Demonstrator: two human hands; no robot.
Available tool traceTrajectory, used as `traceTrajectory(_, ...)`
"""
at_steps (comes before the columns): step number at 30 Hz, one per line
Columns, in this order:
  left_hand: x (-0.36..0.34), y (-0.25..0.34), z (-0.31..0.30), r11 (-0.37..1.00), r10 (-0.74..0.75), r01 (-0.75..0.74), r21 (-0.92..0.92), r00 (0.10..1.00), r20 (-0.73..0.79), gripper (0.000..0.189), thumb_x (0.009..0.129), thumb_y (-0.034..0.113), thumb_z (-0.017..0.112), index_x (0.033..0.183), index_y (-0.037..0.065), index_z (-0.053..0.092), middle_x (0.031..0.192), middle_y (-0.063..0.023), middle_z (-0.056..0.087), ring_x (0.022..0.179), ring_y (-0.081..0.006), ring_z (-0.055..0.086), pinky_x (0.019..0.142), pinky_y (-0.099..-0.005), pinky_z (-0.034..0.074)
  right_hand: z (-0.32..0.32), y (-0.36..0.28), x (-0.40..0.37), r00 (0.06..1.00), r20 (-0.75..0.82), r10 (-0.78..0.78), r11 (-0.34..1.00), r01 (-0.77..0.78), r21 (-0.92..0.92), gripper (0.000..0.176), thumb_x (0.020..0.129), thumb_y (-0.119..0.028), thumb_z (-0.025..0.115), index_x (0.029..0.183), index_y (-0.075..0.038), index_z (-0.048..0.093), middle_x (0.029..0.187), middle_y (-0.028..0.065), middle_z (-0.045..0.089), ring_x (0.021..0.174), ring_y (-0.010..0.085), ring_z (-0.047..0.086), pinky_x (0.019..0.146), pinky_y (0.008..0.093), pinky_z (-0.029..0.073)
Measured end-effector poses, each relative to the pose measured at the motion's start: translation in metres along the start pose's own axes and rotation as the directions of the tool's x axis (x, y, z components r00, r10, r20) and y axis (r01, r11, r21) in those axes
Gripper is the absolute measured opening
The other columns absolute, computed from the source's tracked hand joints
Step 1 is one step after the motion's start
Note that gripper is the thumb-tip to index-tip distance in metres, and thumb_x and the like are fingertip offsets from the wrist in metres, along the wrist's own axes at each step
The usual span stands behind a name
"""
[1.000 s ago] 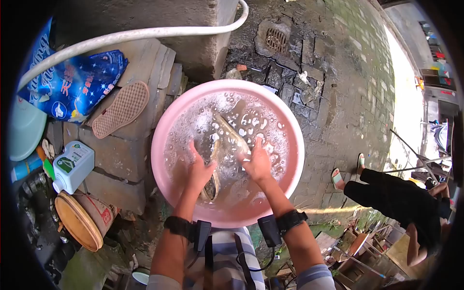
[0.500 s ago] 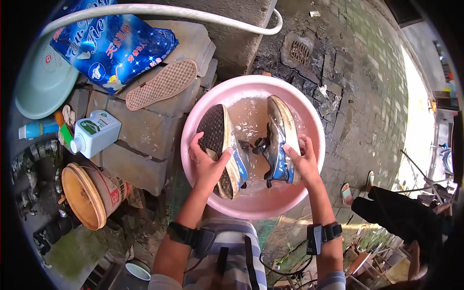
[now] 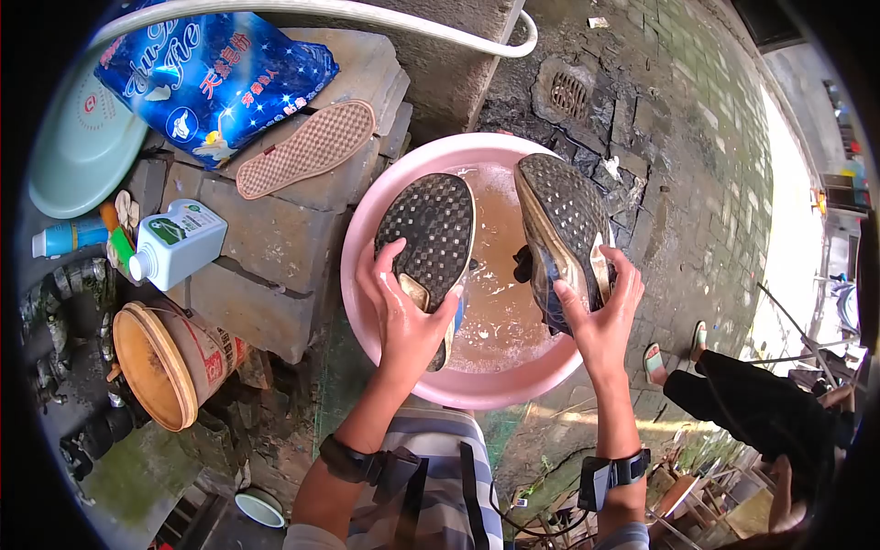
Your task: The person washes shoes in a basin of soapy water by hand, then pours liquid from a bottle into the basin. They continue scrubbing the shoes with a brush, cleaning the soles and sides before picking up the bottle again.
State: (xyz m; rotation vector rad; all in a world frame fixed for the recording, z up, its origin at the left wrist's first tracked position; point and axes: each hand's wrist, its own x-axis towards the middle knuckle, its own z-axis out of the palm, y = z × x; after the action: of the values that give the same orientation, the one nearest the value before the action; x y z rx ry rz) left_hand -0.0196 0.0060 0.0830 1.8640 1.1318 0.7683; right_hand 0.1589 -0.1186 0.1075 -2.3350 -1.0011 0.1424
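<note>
My left hand (image 3: pixel 410 316) grips a sneaker (image 3: pixel 426 238) around its heel, with the dark, dimpled sole turned up toward me. A second sneaker (image 3: pixel 564 206) is held by my right hand (image 3: pixel 600 307), its sole also showing, and its toe end overlaps the far right rim. Both shoes are over a pink basin (image 3: pixel 367 183) of brownish, sudsy water (image 3: pixel 495 302). Dark laces hang at the inner side of the right shoe. The uppers are mostly hidden beneath the soles.
Left of the basin, bricks carry an insole (image 3: pixel 307 148), a blue detergent bag (image 3: pixel 220 82) and a white bottle (image 3: pixel 179 243). A bucket (image 3: pixel 165 367) stands below them. A hose (image 3: pixel 367 11) crosses the top. A person in dark trousers (image 3: pixel 733 399) is at right.
Both shoes have been rolled so their soles face up. The right shoe has moved outward and up over the rim, and my right hand shifted right with it.
</note>
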Motion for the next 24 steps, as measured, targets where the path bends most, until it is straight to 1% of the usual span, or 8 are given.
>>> traceTrajectory(6,-0.001,-0.010,0.001,0.998,0.011,-0.010,0.067,1.000,-0.012,0.073,0.063,0.001,0.070,0.125,0.005,0.032,0.127,-0.0207,0.022,0.116,-0.0343,0.034,0.100,-0.0432,0.030,-0.003,-0.001,0.005,1.000,-0.007,0.000,0.999,0.001,0.032,0.062,0.064,-0.022,0.077,0.115,-0.007,0.046,0.109,0.0120,0.050,0.103,0.0307,0.043,0.092,0.0413,0.032)
traceTrajectory(10,-0.001,-0.022,0.009,0.997,-0.069,0.068,0.033,0.997,0.035,0.075,0.062,0.003,0.071,0.126,0.006,0.032,0.125,-0.0206,0.024,0.116,-0.0362,0.034,0.100,-0.0443,0.030,0.014,0.010,0.003,0.995,0.086,0.045,0.997,-0.051,0.064,0.061,0.064,-0.021,0.077,0.115,-0.008,0.046,0.109,0.0119,0.051,0.103,0.0306,0.044,0.092,0.0412,0.032)
traceTrajectory(13,-0.001,-0.036,0.019,0.992,-0.075,0.070,0.104,0.996,0.041,0.078,0.061,0.007,0.073,0.127,0.008,0.031,0.125,-0.0218,0.026,0.118,-0.0389,0.032,0.100,-0.0457,0.028,0.030,0.015,0.005,0.979,0.183,0.087,0.993,-0.100,0.064,0.061,0.064,-0.022,0.077,0.116,-0.011,0.047,0.110,0.0119,0.050,0.105,0.0314,0.043,0.093,0.0418,0.032)
traceTrajectory(15,-0.002,-0.043,0.025,0.977,-0.072,0.054,0.206,0.994,0.078,0.077,0.065,0.010,0.074,0.127,0.005,0.029,0.124,-0.0217,0.028,0.117,-0.0372,0.033,0.100,-0.0438,0.029,0.042,0.021,0.005,0.959,0.244,0.144,0.990,-0.138,-0.043,0.059,0.066,-0.025,0.076,0.116,-0.015,0.047,0.112,0.0121,0.049,0.106,0.0321,0.042,0.093,0.0424,0.032)
traceTrajectory(19,-0.003,-0.046,0.033,0.944,-0.175,0.123,0.306,0.973,0.149,0.082,0.065,0.013,0.075,0.131,0.010,0.027,0.127,-0.0235,0.025,0.119,-0.0388,0.032,0.100,-0.0453,0.028,0.064,0.035,-0.002,0.948,0.281,0.151,0.988,-0.137,-0.072,0.057,0.068,-0.029,0.074,0.117,-0.017,0.047,0.113,0.0123,0.047,0.106,0.0326,0.042,0.093,0.0435,0.032)
traceTrajectory(21,-0.005,-0.048,0.041,0.948,-0.156,0.108,0.300,0.978,0.141,0.084,0.064,0.015,0.075,0.133,0.015,0.027,0.129,-0.0240,0.024,0.119,-0.0408,0.031,0.099,-0.0464,0.029,0.070,0.035,-0.004,0.939,0.289,0.184,0.981,-0.159,-0.111,0.057,0.069,-0.033,0.073,0.117,-0.017,0.047,0.114,0.0120,0.047,0.108,0.0328,0.042,0.092,0.0443,0.033)
traceTrajectory(23,-0.006,-0.045,0.045,0.879,-0.229,0.132,0.458,0.960,0.162,0.084,0.063,0.017,0.075,0.133,0.020,0.028,0.131,-0.0244,0.021,0.120,-0.0434,0.029,0.098,-0.0475,0.031,0.073,0.031,-0.003,0.934,0.308,0.184,0.980,-0.148,-0.134,0.057,0.071,-0.034,0.071,0.119,-0.017,0.046,0.112,0.0129,0.046,0.108,0.0324,0.042,0.090,0.0463,0.033)
traceTrajectory(24,-0.007,-0.048,0.048,0.885,-0.240,0.152,0.440,0.959,0.152,0.084,0.063,0.019,0.074,0.133,0.024,0.027,0.132,-0.0268,0.018,0.120,-0.0462,0.028,0.097,-0.0490,0.033,0.076,0.033,-0.003,0.919,0.330,0.216,0.970,-0.162,-0.182,0.057,0.071,-0.035,0.070,0.119,-0.017,0.045,0.111,0.0134,0.046,0.107,0.0322,0.042,0.089,0.0475,0.033)
